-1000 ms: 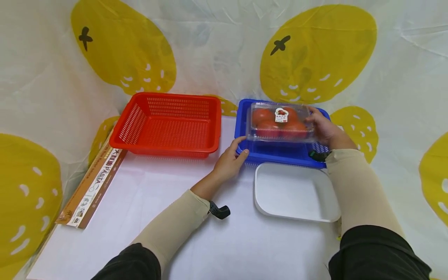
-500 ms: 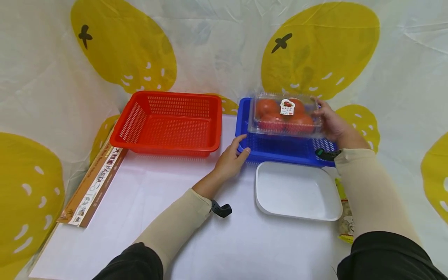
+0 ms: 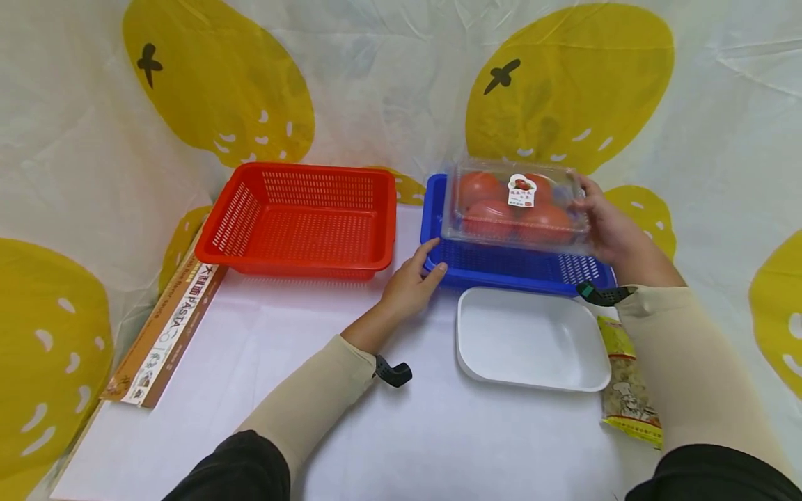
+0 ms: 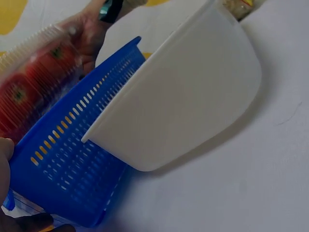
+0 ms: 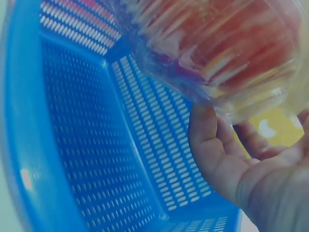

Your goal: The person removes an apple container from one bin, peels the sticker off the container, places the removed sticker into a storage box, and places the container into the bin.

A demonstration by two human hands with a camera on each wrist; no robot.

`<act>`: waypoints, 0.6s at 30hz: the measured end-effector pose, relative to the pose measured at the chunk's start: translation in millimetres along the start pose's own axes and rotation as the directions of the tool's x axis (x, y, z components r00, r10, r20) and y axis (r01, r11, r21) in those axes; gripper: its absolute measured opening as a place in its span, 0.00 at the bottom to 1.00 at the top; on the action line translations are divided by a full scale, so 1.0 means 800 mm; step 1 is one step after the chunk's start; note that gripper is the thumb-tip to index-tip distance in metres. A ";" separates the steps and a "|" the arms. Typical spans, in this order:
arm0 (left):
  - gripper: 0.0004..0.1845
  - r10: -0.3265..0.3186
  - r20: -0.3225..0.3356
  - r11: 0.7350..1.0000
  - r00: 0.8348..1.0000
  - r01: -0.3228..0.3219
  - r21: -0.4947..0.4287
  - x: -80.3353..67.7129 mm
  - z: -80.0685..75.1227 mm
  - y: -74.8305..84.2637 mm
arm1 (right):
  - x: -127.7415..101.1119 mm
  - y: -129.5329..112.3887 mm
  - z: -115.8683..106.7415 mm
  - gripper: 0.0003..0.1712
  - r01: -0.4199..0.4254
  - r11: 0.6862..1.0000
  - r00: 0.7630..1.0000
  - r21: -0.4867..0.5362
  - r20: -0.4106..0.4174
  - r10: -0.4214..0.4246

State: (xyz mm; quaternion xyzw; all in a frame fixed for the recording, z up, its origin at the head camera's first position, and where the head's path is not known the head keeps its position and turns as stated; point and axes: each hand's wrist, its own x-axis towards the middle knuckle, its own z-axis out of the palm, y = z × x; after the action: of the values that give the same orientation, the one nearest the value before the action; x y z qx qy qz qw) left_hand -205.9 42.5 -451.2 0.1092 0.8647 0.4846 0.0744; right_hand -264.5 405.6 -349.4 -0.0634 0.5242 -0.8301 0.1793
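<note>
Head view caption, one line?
Right hand holds tomato box above blue basket; left hand grips its rim.

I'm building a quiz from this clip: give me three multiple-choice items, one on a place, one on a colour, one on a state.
1. Where is the white tray?
A. in front of the blue basket
B. inside the red basket
C. on the pasta box

2. What colour is the empty basket on the left?
A. green
B. red
C. white

3. How is the tomato box held?
A. lying in the white tray
B. resting on the table
C. held above the blue basket by the right hand

Answers: 1 A, tray lies nearer the person; 2 B, its mesh is red; 3 C, fingers grip its end.
</note>
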 end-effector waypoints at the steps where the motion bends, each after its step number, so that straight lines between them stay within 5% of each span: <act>1: 0.33 0.005 -0.003 1.000 1.000 -0.005 0.002 0.000 0.000 0.000 | -0.004 0.000 0.003 0.31 0.010 1.000 1.000 0.019 0.009 -0.011; 6: 0.34 0.016 -0.029 0.999 0.999 -0.017 -0.031 -0.001 -0.003 0.003 | -0.021 -0.002 0.018 0.32 0.060 0.998 0.998 -0.023 0.027 -0.059; 13: 0.31 0.052 -0.102 0.989 0.993 -0.066 -0.134 -0.017 -0.012 0.012 | -0.053 -0.003 0.031 0.37 0.027 0.997 0.999 -0.075 -0.035 -0.030; 18: 0.27 0.071 -0.115 0.959 0.991 -0.100 -0.265 -0.035 -0.024 0.023 | -0.077 0.010 0.033 0.38 0.072 0.997 0.991 0.001 0.115 -0.072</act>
State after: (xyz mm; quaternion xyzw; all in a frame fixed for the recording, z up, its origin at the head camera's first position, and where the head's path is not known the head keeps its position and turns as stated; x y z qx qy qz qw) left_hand -181.2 29.0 -425.2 0.1099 0.7877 0.6057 0.0224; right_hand -197.9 402.4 -340.0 -0.1303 0.5116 -0.8302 0.1788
